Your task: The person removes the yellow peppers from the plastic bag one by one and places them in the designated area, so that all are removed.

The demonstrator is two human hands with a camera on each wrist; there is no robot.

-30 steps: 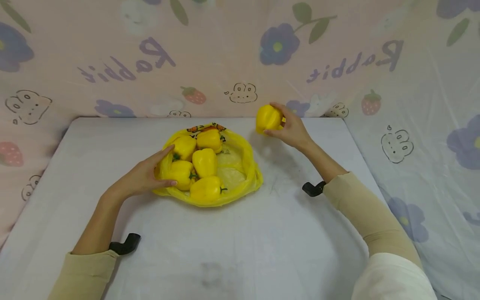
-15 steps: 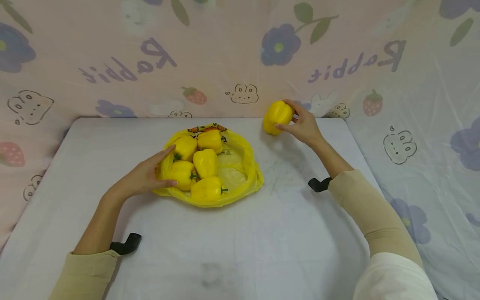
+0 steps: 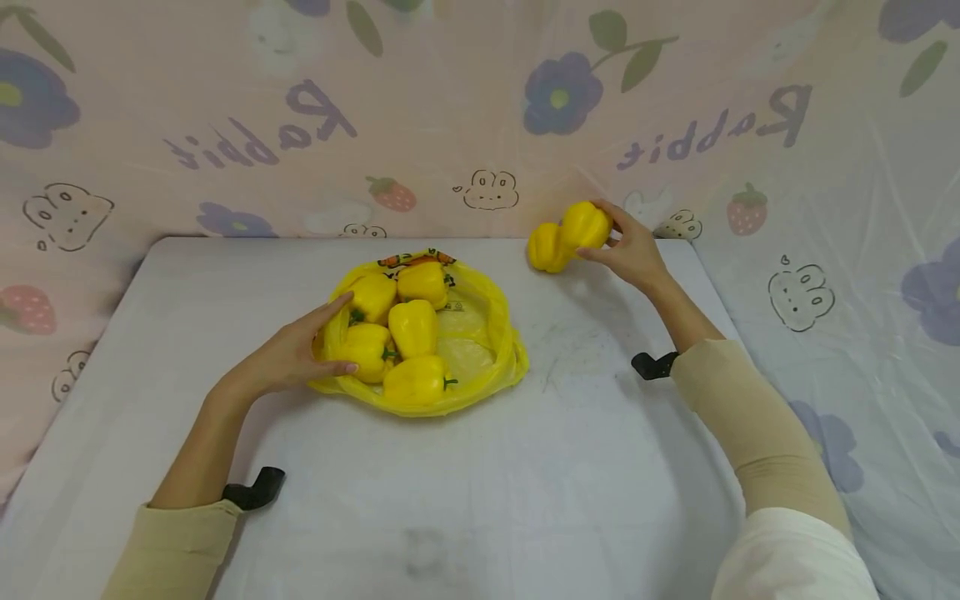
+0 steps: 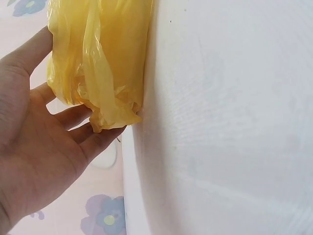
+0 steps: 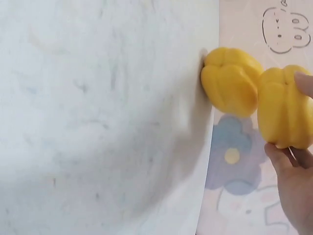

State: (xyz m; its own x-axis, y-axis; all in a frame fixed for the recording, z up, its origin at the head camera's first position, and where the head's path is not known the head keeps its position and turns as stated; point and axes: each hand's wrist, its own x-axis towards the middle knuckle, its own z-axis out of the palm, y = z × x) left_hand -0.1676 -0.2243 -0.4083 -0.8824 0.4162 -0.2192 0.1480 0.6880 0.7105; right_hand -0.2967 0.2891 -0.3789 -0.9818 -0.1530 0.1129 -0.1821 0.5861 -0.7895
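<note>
Fingers (image 3: 618, 218) and thumb of my right hand (image 3: 637, 254) grip a yellow pepper (image 3: 587, 225) beside a second pepper (image 3: 543, 248) on the table (image 3: 480, 500) in the head view. From the left wrist, my left hand (image 4: 49, 154) spreads wide against the yellow bag (image 4: 120, 54); from the right wrist, the held pepper looks raised, so I should lower it gently without nudging its neighbour.

Purple "Rabbit" printed twice, mirror-reversed, on the flowered wall cloth (image 3: 435, 117); yellow bag (image 3: 513, 358) bears small print inside, too tiny to make out.
</note>
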